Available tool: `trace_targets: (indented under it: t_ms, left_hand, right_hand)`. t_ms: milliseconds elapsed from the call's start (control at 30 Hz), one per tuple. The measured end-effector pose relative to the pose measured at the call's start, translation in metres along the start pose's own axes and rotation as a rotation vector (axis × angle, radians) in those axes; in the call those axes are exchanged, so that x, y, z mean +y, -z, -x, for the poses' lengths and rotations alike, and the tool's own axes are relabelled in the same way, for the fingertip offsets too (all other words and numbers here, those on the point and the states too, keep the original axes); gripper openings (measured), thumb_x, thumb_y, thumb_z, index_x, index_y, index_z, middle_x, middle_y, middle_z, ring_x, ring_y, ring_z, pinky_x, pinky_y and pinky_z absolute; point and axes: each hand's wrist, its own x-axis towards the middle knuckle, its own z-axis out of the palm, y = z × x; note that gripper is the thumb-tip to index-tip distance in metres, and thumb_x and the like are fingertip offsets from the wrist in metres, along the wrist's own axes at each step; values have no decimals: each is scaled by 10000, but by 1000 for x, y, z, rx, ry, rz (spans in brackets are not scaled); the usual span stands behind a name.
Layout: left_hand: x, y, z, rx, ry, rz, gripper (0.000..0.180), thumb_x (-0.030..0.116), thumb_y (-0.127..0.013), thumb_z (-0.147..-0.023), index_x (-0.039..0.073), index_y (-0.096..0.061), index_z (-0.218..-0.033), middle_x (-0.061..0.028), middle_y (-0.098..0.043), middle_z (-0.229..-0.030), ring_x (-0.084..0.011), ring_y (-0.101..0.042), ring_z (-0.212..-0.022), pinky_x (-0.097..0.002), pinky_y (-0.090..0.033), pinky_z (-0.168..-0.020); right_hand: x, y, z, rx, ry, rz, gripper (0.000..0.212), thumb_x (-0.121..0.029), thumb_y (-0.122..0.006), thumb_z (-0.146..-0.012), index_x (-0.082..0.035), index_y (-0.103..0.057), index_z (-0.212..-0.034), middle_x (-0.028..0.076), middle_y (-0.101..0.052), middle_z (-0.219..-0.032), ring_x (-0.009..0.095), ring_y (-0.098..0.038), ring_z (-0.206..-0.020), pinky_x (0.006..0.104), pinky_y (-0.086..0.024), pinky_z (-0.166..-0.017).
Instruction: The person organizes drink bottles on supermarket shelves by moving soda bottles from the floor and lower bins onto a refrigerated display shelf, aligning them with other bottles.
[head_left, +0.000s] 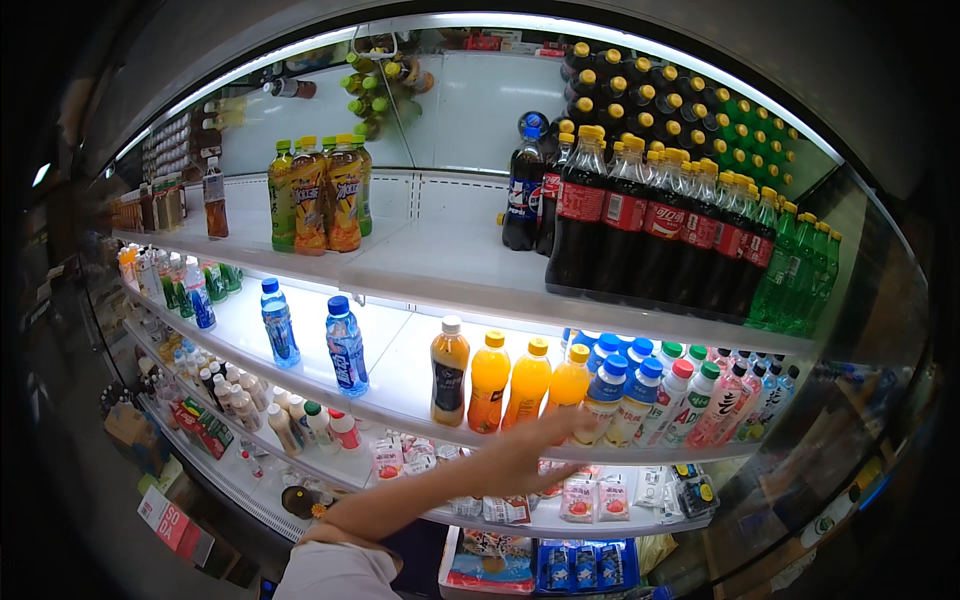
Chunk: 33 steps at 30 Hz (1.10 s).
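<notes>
My left hand reaches to the right in front of the middle shelf, fingers stretched and apart, holding nothing I can see. Its fingertips overlap the lower part of a blue-capped, pale yellow drink bottle; whether they touch it I cannot tell. Just left of those blue caps stand orange juice bottles with yellow caps, and a white-capped bottle with a dark label. Right of the hand are white bottles with red and green caps, then pink drink bottles. My right hand is out of view.
The upper shelf bears red-labelled cola bottles, green bottles and iced tea bottles. Two blue-capped bottles stand apart on the middle shelf's left. Small pouches lie below, above floor-level boxes.
</notes>
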Motion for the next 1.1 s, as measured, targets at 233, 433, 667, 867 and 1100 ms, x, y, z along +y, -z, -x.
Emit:
trace_targets:
  t_ms: [233, 433, 667, 867, 1100]
  left_hand:
    - [28, -183, 130, 45, 329, 428, 709, 195, -745, -773, -30, -399, -1349, -230, -506, -1278, -341, -454, -1220, -408, -353, -1039]
    - [15, -138, 136, 206, 405, 558, 810, 267, -686, -871, 21, -191, -1462, -237, -397, -1386, -332, -421, -1277, -396, -345, -1066]
    - [17, 89, 45, 776, 141, 92, 720, 300, -676, -879, -17, -224, -1342, -190, -520, -1160, -234, -566, -1073, -342, -481, -914]
    - [-30, 209, -88, 760, 65, -112, 809, 356, -709, -835, -83, -247, -1333, -234, -532, -1172, -299, -563, -1088, -355, -453, -942]
    - [-168, 196, -198, 740, 253, -239, 926, 434, -760, -732, -86, -286, -1335, -287, -492, -1272, -414, -488, -1191, -454, -374, -1012]
  right_hand:
    - [-55, -42, -25, -94, 491, -35, 474, -45, -828, -632, 36, -589, -1034, 87, -666, -854, 198, -637, -792, 329, -514, -738]
    - [-91, -54, -50, -547, 749, -437, 734, -455, -602, -885, 9, -352, -1396, 166, -439, -1360, 268, -469, -1215, 374, -426, -958]
    - [42, -43, -99, -395, 634, -46, 456, -365, -463, -1002, -26, -501, -1305, 74, -571, -1164, 153, -545, -1007, 283, -447, -831]
    - [38, -35, -55, -371, 282, -333, 372, -296, -443, -1017, -20, -533, -1250, 58, -593, -1086, 134, -562, -930, 281, -477, -817]
    - [97, -26, -54, -243, 246, -331, 405, -312, -450, -1011, -20, -485, -1289, 104, -590, -1157, 215, -596, -982, 348, -508, -830]
